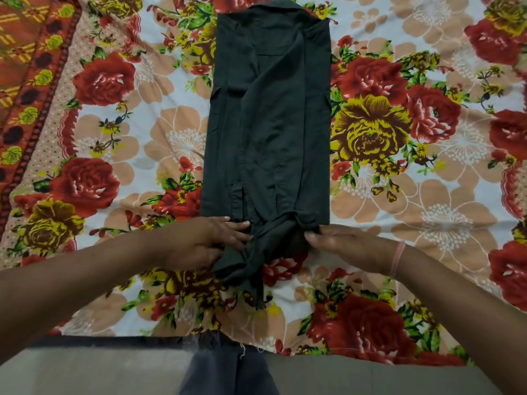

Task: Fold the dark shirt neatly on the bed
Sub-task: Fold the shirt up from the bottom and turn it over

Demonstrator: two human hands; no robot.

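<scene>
The dark shirt lies on the floral bed sheet as a long narrow strip, both sides folded inward, collar at the far end. Its near hem is bunched and lifted, with a tail of cloth hanging toward me. My left hand grips the near left corner of the hem, fingers on top and thumb under the cloth. My right hand pinches the near right corner of the hem; a pink band circles that wrist.
The sheet's patterned red border runs along the left side. The bed's near edge crosses the lower frame, with grey floor and my dark trousers below it.
</scene>
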